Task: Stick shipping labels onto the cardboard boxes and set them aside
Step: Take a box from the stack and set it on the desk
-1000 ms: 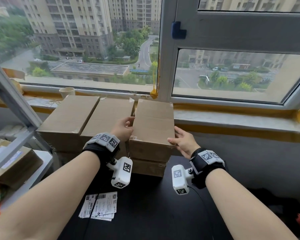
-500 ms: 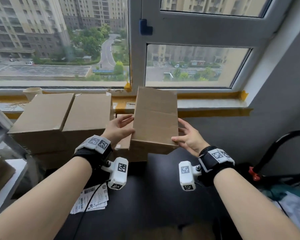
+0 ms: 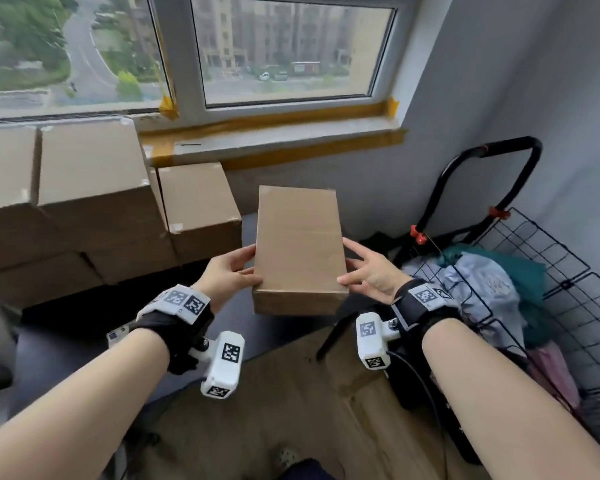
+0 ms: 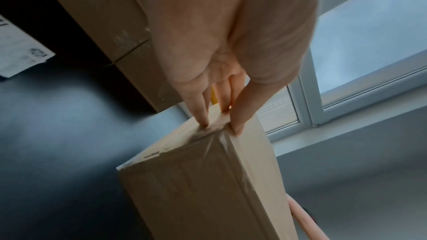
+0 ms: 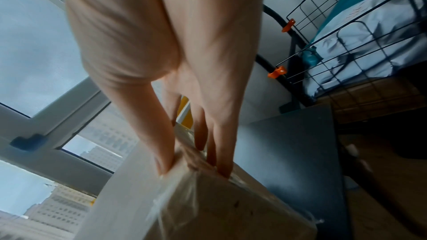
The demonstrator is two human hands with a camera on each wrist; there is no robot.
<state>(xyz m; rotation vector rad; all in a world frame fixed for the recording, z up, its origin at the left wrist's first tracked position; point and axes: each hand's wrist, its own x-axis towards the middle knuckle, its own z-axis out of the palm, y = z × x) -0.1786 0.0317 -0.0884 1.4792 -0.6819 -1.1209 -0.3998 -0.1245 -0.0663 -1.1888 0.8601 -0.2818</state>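
I hold a plain brown cardboard box [image 3: 298,244] in the air between both hands, above the dark table [image 3: 66,348]. My left hand [image 3: 252,266] grips its near left corner, thumb on the top face and fingers on the side [image 4: 221,116]. On the near right corner my right hand [image 3: 349,263] does the same, thumb on top and fingers down the side [image 5: 194,152]. Clear tape runs over the box [image 4: 208,189] edges; no label shows on its visible faces. A stack of white shipping labels [image 4: 18,50] lies on the table, mostly hidden behind my left wrist in the head view.
Several more cardboard boxes [image 3: 84,188] are stacked at the table's back left under the window sill [image 3: 274,136]. To the right, a black wire cart [image 3: 551,271] holds cloth bundles. Wooden floor [image 3: 257,410] shows below the table's edge.
The box came off the stack by the window and moved right and toward me, held in both hands. The head view swung right, and the cart came into sight.
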